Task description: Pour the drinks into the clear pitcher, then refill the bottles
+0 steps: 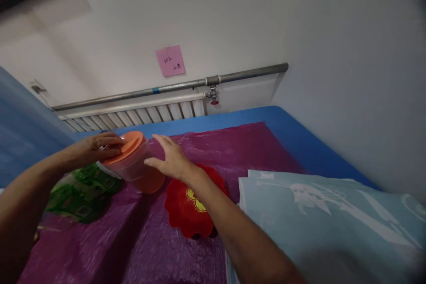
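A clear plastic container [135, 168] with an orange lid [124, 145] is tilted above the purple cloth [233, 151]. My left hand [96, 147] lies on the lid's left side, fingers curled over its rim. My right hand [171, 158] rests against the container's right side, fingers stretched out and together. Under my right forearm lies a red scalloped plate [186, 213] with yellow marks.
A green patterned packet [83, 193] lies at the left on the purple cloth. A light blue printed sheet [316, 208] covers the right side. Beyond the blue bed edge [286, 124] are a white radiator [140, 115], a grey pipe [186, 84] and a pink note [170, 60] on the wall.
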{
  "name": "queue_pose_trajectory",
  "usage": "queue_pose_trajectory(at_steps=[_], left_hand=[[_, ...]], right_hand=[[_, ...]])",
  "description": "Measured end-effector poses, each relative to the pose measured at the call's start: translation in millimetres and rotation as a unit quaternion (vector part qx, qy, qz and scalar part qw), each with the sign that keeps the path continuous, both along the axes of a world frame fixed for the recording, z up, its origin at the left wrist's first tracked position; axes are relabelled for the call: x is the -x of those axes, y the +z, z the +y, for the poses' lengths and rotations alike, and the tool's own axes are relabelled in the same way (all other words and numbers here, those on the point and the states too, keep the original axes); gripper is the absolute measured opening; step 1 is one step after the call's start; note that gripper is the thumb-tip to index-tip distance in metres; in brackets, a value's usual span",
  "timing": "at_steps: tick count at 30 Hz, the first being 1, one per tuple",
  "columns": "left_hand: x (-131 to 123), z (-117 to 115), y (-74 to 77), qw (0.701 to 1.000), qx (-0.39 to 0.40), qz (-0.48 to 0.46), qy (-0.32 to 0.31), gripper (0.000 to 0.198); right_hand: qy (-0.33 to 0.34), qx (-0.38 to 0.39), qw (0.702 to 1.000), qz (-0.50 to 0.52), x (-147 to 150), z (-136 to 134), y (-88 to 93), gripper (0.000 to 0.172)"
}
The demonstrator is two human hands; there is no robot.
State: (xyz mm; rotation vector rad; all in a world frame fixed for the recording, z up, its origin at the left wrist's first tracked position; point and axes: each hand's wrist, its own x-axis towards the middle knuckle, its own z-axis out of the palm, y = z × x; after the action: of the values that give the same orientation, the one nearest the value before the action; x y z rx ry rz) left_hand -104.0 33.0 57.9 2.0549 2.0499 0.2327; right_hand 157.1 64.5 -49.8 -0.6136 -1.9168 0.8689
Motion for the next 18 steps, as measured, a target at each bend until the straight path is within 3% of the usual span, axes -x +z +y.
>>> queue_pose_trajectory(at_steps=[5,10,15,18], left_hand=[[5.3,-2.0,-5.4,0.998,0.013,-0.060,-0.013,0.057],[0.5,-7.2,-9.6,0.993,-0.010,-0.120,-0.001,0.056],[-2.5,-10.4,-11.8,0.986,-0.025,-0.164,0.000,0.068],[-4.4,-14.0,-17.9,0.980,-0.055,-0.184,0.056,0.082]], right_hand=[[0.066,0.083,0.989,0.102,31.7,4.0,-27.5,0.068],[0.058,0.100,0.985,0.128,36.6,-7.0,-22.4,0.061],[-0.021,0.079,0.993,0.089,37.8,-19.2,-14.8,0.058],[-0.041,0.084,0.993,0.078,38.4,-22.6,-12.9,0.059]])
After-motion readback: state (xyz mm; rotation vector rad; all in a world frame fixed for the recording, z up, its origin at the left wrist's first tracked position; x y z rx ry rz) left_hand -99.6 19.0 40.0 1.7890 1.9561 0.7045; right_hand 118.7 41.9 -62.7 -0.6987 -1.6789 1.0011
